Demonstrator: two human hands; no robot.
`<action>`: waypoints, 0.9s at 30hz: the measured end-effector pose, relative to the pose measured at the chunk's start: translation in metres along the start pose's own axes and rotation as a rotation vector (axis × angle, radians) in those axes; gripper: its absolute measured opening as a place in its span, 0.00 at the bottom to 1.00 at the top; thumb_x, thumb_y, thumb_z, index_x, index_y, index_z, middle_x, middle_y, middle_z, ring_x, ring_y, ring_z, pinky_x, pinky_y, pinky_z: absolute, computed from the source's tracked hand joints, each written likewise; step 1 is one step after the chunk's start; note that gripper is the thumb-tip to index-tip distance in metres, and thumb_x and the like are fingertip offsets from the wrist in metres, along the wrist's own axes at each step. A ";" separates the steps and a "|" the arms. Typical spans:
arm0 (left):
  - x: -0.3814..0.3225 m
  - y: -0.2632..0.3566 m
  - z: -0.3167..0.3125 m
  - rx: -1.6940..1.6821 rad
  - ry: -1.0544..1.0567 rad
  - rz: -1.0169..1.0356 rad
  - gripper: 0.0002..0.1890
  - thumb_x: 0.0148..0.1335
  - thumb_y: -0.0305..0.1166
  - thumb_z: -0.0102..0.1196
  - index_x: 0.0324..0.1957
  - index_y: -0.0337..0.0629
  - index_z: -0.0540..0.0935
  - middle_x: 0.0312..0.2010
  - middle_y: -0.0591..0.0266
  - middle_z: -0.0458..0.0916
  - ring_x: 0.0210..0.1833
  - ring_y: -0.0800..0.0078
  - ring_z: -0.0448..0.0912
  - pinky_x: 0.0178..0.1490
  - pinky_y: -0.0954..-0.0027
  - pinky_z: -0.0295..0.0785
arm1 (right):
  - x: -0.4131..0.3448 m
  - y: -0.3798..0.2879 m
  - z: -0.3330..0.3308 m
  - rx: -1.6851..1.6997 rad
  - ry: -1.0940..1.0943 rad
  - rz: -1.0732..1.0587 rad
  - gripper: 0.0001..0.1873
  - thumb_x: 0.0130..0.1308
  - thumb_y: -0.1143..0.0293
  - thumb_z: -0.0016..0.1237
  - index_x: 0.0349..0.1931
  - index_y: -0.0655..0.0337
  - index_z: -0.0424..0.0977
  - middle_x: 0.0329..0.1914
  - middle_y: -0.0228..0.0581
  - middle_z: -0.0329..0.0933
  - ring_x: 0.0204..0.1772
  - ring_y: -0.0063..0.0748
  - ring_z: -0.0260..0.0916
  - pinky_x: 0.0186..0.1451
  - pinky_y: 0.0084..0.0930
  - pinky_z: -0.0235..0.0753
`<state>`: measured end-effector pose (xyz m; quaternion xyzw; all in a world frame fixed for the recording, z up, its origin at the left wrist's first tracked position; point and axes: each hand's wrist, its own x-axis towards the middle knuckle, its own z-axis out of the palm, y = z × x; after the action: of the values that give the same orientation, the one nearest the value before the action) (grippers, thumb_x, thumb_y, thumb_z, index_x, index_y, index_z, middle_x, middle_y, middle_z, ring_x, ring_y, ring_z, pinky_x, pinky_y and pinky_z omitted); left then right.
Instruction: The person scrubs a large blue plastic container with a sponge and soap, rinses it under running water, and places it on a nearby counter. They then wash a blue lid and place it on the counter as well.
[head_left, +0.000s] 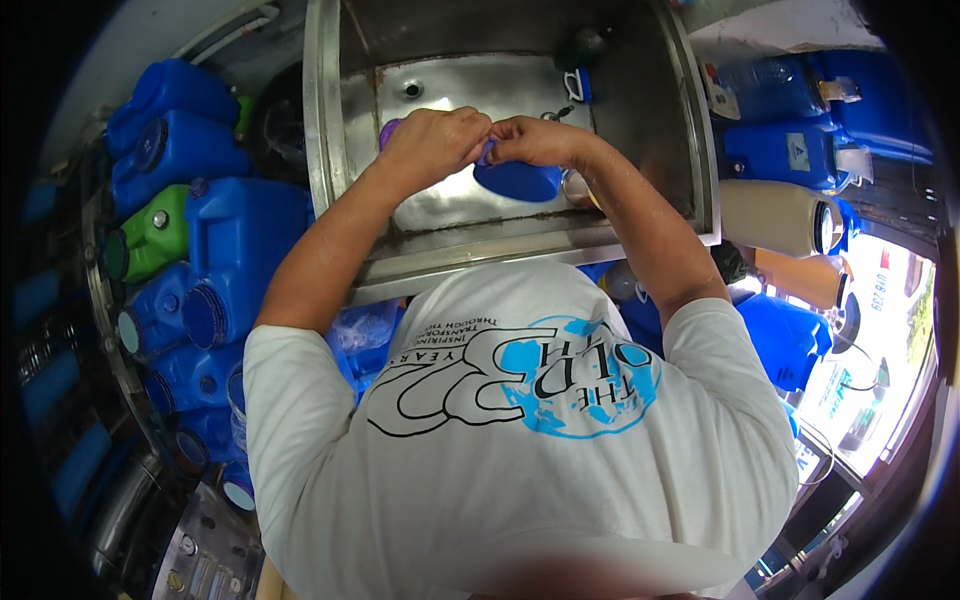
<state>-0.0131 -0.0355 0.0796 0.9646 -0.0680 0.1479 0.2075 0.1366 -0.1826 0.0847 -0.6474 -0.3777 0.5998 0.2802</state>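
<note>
Both of my hands meet over a stainless steel sink (330, 150). My left hand (442, 142) has its fingers curled at a small purple-blue piece (487, 152), whose shape is mostly hidden. The fingertips of my right hand (529, 141) pinch that same piece. Just below them is a blue rounded object (517, 181), slightly blurred; whether it joins the piece I cannot tell. A purple item (388, 133) shows partly behind my left hand. Near my right wrist lies a round, pale object (576, 187), partly covered by the forearm.
A brush-like item with a white handle (574, 86) and a small dark metal fitting (559, 114) lie in the sink, near its drain hole (412, 90). Blue jugs (247, 247) and a green jug (161, 229) crowd the left; more containers (780, 217) line the right.
</note>
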 end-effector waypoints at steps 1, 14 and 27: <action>0.000 0.001 0.004 -0.005 -0.021 -0.032 0.06 0.59 0.34 0.56 0.34 0.44 0.78 0.31 0.61 0.82 0.31 0.61 0.81 0.33 0.61 0.77 | -0.003 0.001 0.003 -0.044 0.026 -0.056 0.15 0.60 0.60 0.53 0.42 0.60 0.77 0.36 0.36 0.80 0.38 0.29 0.75 0.45 0.27 0.73; -0.009 -0.011 0.021 -0.509 0.061 -0.523 0.10 0.60 0.33 0.59 0.44 0.45 0.82 0.34 0.58 0.84 0.36 0.62 0.83 0.40 0.67 0.76 | -0.034 0.018 0.014 -0.432 0.362 -0.130 0.16 0.55 0.68 0.51 0.45 0.62 0.73 0.36 0.50 0.78 0.39 0.48 0.76 0.45 0.37 0.74; 0.003 0.017 0.045 -0.436 0.130 -0.181 0.05 0.56 0.24 0.63 0.34 0.35 0.85 0.31 0.54 0.81 0.33 0.61 0.79 0.38 0.67 0.73 | -0.017 0.029 0.024 -0.691 0.481 0.109 0.10 0.51 0.68 0.51 0.30 0.65 0.80 0.33 0.55 0.81 0.41 0.54 0.80 0.46 0.43 0.78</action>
<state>-0.0020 -0.0699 0.0480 0.8876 0.0020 0.1721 0.4273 0.1179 -0.2152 0.0674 -0.8438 -0.4457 0.2835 0.0949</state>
